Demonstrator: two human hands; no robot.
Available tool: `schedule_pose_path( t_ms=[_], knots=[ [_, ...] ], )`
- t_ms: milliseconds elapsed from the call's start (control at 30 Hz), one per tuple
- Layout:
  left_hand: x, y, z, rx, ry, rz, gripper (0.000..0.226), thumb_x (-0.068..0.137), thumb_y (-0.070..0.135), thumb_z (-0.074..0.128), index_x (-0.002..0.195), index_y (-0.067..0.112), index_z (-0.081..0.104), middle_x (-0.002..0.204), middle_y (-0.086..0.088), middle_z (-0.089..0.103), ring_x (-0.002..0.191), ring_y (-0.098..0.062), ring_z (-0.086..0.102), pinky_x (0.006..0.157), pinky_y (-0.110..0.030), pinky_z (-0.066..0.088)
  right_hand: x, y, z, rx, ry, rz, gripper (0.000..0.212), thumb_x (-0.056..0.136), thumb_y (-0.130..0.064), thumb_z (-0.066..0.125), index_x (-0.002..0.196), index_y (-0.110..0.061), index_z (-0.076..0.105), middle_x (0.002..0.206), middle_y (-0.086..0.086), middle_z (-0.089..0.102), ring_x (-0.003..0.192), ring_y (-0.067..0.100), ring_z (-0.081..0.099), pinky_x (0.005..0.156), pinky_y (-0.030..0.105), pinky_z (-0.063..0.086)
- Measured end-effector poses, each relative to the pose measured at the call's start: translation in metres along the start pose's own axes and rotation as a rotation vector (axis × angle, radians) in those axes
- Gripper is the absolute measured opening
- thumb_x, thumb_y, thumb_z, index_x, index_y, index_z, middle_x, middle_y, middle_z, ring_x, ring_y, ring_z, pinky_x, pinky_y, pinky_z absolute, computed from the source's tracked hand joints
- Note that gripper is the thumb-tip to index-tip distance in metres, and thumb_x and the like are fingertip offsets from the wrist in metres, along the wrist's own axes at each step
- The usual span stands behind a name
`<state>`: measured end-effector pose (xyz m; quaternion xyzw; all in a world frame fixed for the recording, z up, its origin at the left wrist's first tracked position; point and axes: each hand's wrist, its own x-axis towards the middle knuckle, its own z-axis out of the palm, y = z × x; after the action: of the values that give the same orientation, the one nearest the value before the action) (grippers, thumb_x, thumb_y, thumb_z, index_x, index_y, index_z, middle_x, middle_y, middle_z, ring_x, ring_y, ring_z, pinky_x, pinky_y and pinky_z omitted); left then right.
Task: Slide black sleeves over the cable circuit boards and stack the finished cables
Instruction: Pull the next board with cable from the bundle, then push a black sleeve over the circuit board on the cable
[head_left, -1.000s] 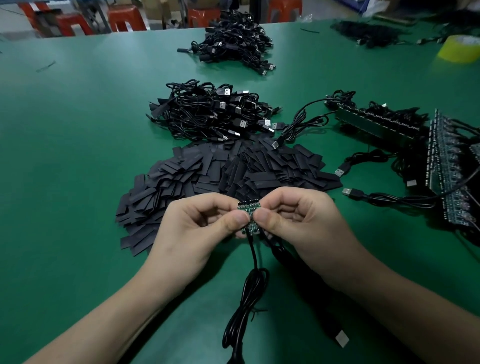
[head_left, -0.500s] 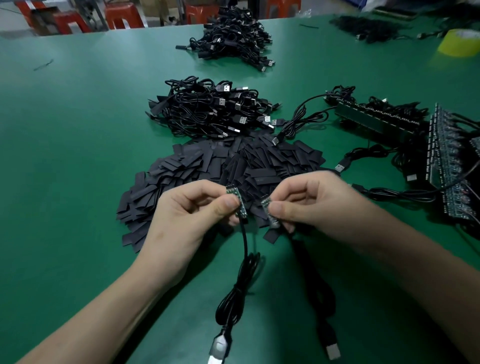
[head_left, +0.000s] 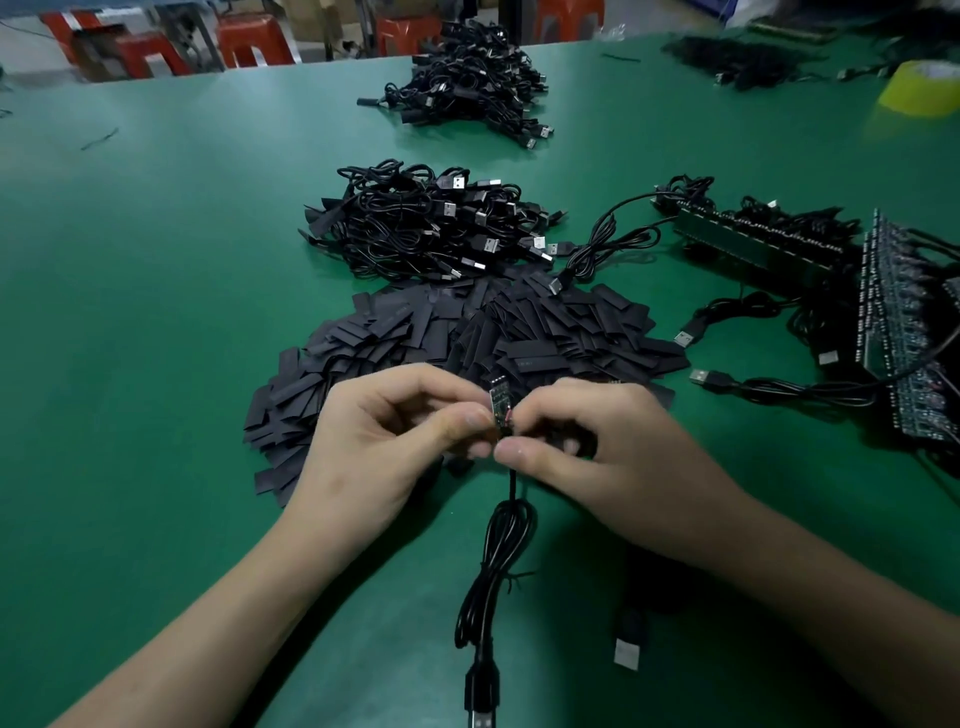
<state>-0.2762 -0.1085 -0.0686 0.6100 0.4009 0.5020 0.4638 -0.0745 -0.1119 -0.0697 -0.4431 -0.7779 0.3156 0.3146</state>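
**Position.** The circuit board is held roughly upright just above the green table, over the near edge of the pile of black sleeves. The left hand pinches the board between thumb and forefinger. The right hand pinches its lower end, where the cable joins it. No sleeve is on the board yet.

**Handling.**
1. The board is probably light, thin and stiff. Grip it by its long edges, not by the component face.
2. The wire joint at the lower end is likely the weak point. Do not bend or pull the cable there.
3. The cable is soft and tied in a bundle. It hangs down to its USB plug and will trail after the board.
4. The sleeves lie flat and look thin and limp. A sleeve will probably need its mouth squeezed open, and 1 must be separated from the pile.

**Clearance.**
1. The sleeve pile touches both hands, so reach is short.
2. To the left the table is open.
3. To the right lie board panels and loose cables. Keep the trailing cable away from them.
4. A second USB plug lies below the right forearm. Whether the right hand also holds that cable cannot be determined.
5. The cable heap behind the sleeves is the probable stacking place. Reaching it means lifting over the sleeve pile.
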Motion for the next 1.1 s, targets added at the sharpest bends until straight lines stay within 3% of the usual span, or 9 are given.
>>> schedule_pose_path(
  t_ms=[67, 200, 300, 433, 600, 733, 867, 967, 1100],
  knots=[
    [0.001, 0.001, -0.008, 0.102, -0.056, 0.035, 0.011, 0.090, 0.020, 0.067, 0.088, 0.017, 0.077, 0.077, -0.003, 0.077, 0.065, -0.010, 0.072, 0.061, -0.018, 0.055, 0.001, 0.002, -0.004, 0.212, -0.018, 0.096, 0.017, 0.095, -0.032, 0.069, 0.084, -0.019, 0.070, 0.078, -0.001, 0.074, 0.070, 0.026, 0.064, 0.066, 0.042, 0.052],
    [0.011, 0.000, -0.037, 0.750, -0.226, 0.299, 0.016, 0.095, 0.019, 0.065, 0.102, 0.022, 0.078, 0.097, 0.012, 0.074, 0.093, -0.008, 0.069, 0.084, -0.029, 0.054, 0.000, 0.005, -0.017, 0.502, -0.077, 0.193, 0.026, 0.104, -0.034, 0.050, 0.086, -0.016, 0.054, 0.084, 0.005, 0.079, 0.079, 0.019, 0.074, 0.076, 0.025, 0.057],
    [0.015, -0.005, -0.046, 0.923, -0.390, 0.362, 0.023, 0.094, 0.011, 0.062, 0.108, 0.022, 0.077, 0.104, 0.012, 0.070, 0.100, -0.014, 0.062, 0.090, -0.037, 0.050, 0.000, 0.010, -0.020, 0.359, -0.117, 0.224, 0.027, 0.103, -0.041, 0.047, 0.081, -0.024, 0.051, 0.064, 0.008, 0.072, 0.063, 0.032, 0.070, 0.070, 0.043, 0.056],
    [0.015, -0.008, -0.046, 0.944, -0.436, 0.384, 0.028, 0.089, 0.008, 0.069, 0.110, 0.024, 0.076, 0.103, 0.012, 0.066, 0.099, -0.012, 0.058, 0.093, -0.029, 0.047, -0.001, 0.013, -0.027, 0.146, -0.073, 0.242, 0.031, 0.103, -0.041, 0.049, 0.081, -0.019, 0.050, 0.046, 0.006, 0.056, 0.040, 0.019, 0.049, 0.056, 0.033, 0.044],
    [0.018, -0.010, -0.046, 0.986, -0.438, 0.425, 0.013, 0.096, 0.025, 0.070, 0.105, 0.026, 0.079, 0.098, 0.011, 0.065, 0.093, -0.017, 0.058, 0.083, -0.038, 0.050, -0.002, 0.003, -0.020, 0.115, -0.119, 0.245, 0.030, 0.102, -0.033, 0.055, 0.077, -0.016, 0.053, 0.048, 0.006, 0.048, 0.041, 0.010, 0.036, 0.049, 0.037, 0.035],
    [0.017, -0.009, -0.040, 1.013, -0.288, 0.495, 0.014, 0.098, 0.026, 0.065, 0.098, 0.019, 0.077, 0.095, 0.008, 0.068, 0.089, -0.018, 0.061, 0.079, -0.038, 0.051, -0.004, -0.002, -0.005, 0.165, -0.031, 0.221, 0.028, 0.101, -0.034, 0.057, 0.082, -0.014, 0.054, 0.054, 0.011, 0.051, 0.046, 0.029, 0.045, 0.051, 0.040, 0.043],
    [0.009, -0.004, -0.027, 0.635, -0.101, 0.310, 0.011, 0.093, 0.019, 0.067, 0.096, 0.026, 0.075, 0.092, 0.013, 0.070, 0.089, -0.011, 0.068, 0.079, -0.022, 0.049, -0.004, -0.001, -0.002, 0.295, -0.003, 0.262, 0.025, 0.094, -0.043, 0.064, 0.087, -0.019, 0.059, 0.070, 0.024, 0.059, 0.043, 0.027, 0.054, 0.044, 0.028, 0.043],
    [0.004, -0.005, -0.017, 0.409, -0.109, 0.148, 0.014, 0.092, 0.016, 0.069, 0.097, 0.028, 0.074, 0.085, 0.015, 0.072, 0.076, -0.004, 0.067, 0.072, -0.014, 0.047, -0.005, 0.000, 0.001, 0.348, -0.028, 0.257, 0.025, 0.090, -0.044, 0.064, 0.089, -0.019, 0.066, 0.066, 0.028, 0.051, 0.042, 0.026, 0.050, 0.043, 0.040, 0.048],
    [0.001, -0.005, -0.009, 0.381, -0.069, 0.150, 0.013, 0.090, 0.014, 0.072, 0.097, 0.025, 0.076, 0.086, 0.015, 0.073, 0.078, -0.002, 0.067, 0.073, -0.011, 0.046, -0.005, 0.002, 0.005, 0.500, -0.007, 0.302, 0.022, 0.093, -0.034, 0.065, 0.091, -0.012, 0.068, 0.048, -0.004, 0.045, 0.038, 0.014, 0.042, 0.049, 0.048, 0.045]
  ],
)
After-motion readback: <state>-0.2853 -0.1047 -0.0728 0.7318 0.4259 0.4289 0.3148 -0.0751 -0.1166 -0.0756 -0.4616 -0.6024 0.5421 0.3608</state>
